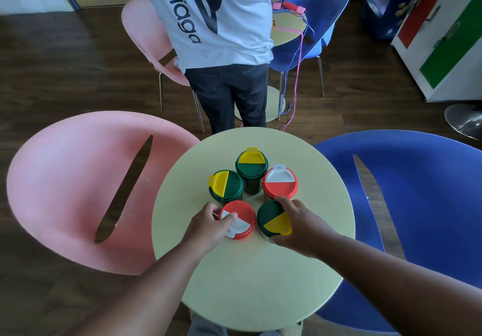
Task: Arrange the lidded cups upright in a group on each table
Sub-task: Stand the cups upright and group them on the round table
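Several lidded cups stand upright in a tight ring on the round pale-green table [250, 278]. At the back is a green cup with a yellow flap [251, 165], left of it another green and yellow cup [226, 185], and on the right a red cup with a white flap [279, 182]. My left hand [208, 227] grips the near red cup with a white flap [241, 218] from its left side. My right hand [300, 226] grips the near green cup with a yellow flap [272, 218] around its right rim.
A pink chair [86, 189] stands left of the table and a blue chair [417, 205] right of it. A person in a white shirt [216, 22] stands just behind the table, by another small table [287, 28] holding skipping ropes, with a pink and a blue chair.
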### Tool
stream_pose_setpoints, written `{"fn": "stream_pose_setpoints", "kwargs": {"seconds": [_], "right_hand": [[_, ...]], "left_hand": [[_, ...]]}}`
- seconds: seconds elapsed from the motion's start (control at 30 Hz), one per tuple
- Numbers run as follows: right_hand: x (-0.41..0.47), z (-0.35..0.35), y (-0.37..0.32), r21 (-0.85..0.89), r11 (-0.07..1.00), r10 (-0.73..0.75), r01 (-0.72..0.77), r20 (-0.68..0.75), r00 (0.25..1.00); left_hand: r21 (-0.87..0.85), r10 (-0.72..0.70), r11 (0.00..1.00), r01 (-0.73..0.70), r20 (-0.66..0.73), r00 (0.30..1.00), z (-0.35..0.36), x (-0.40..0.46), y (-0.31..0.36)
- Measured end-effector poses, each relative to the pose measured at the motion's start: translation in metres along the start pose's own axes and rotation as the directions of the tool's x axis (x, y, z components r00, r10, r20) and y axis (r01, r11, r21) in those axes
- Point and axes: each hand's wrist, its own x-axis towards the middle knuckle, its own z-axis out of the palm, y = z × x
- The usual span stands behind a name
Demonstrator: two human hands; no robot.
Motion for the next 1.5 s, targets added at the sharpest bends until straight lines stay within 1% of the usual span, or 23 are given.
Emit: {"fn": "stream_pose_setpoints", "kwargs": {"seconds": [0.2, 0.43, 0.6, 0.73, 0.8, 0.87, 0.93, 1.03, 1.07, 1.13, 1.23, 1.33, 1.4, 1.5], "right_hand": [[-0.001, -0.001, 0.000, 0.008, 1.000, -0.007, 0.007, -0.002, 1.000], [-0.001, -0.003, 0.001, 0.011, 1.000, -0.003, 0.003, 0.006, 1.000], [0.000, -0.004, 0.002, 0.021, 1.000, 0.005, -0.005, 0.015, 1.000], [0.000, -0.005, 0.003, 0.026, 1.000, 0.011, -0.011, 0.014, 1.000], [0.000, -0.006, 0.002, 0.034, 0.999, 0.021, -0.021, 0.020, 1.000], [0.000, -0.009, 0.001, 0.051, 0.998, 0.036, -0.035, -0.002, 0.999], [0.003, -0.016, 0.001, 0.057, 0.997, 0.051, -0.046, -0.081, 0.995], [0.017, -0.029, 0.002, 0.013, 0.998, 0.059, -0.057, -0.210, 0.976], [0.023, -0.033, 0.002, 0.008, 0.998, 0.062, -0.062, -0.232, 0.971], [0.035, -0.041, 0.001, 0.011, 0.997, 0.071, -0.071, -0.243, 0.967], [0.053, -0.051, -0.005, 0.017, 0.999, 0.054, -0.051, -0.193, 0.980], [0.067, -0.053, -0.008, -0.011, 0.999, 0.030, -0.031, -0.116, 0.993], [0.073, -0.052, -0.007, -0.008, 0.999, 0.052, -0.053, -0.087, 0.995], [0.079, -0.049, -0.005, 0.008, 0.996, 0.090, -0.090, -0.118, 0.989]], "left_hand": [[-0.020, -0.001, 1.000, 0.002, 0.019, 1.000, -0.001, 0.003, -0.002], [0.008, 0.004, 1.000, -0.004, -0.012, 1.000, 0.000, 0.006, -0.004], [0.003, -0.002, 1.000, 0.002, -0.010, 1.000, -0.002, 0.006, -0.005], [0.067, 0.002, 0.998, -0.003, 0.018, 1.000, -0.004, 0.008, -0.005], [0.126, 0.037, 0.991, -0.036, -0.004, 0.999, -0.008, 0.009, -0.003], [0.190, 0.122, 0.977, -0.101, -0.101, 0.987, -0.016, 0.012, 0.000], [0.226, 0.213, 0.960, -0.166, -0.202, 0.956, -0.024, 0.017, 0.006], [0.237, 0.305, 0.940, -0.245, -0.259, 0.916, -0.032, 0.031, 0.019], [0.237, 0.313, 0.938, -0.255, -0.253, 0.915, -0.034, 0.037, 0.023], [0.222, 0.274, 0.947, -0.230, -0.192, 0.942, -0.037, 0.050, 0.031], [0.185, 0.232, 0.959, -0.213, -0.088, 0.969, -0.038, 0.065, 0.035], [0.110, 0.256, 0.962, -0.248, -0.061, 0.965, -0.041, 0.074, 0.032], [0.087, 0.271, 0.960, -0.267, -0.043, 0.962, -0.045, 0.081, 0.030], [0.079, 0.303, 0.950, -0.301, -0.013, 0.953, -0.049, 0.089, 0.027]]}}
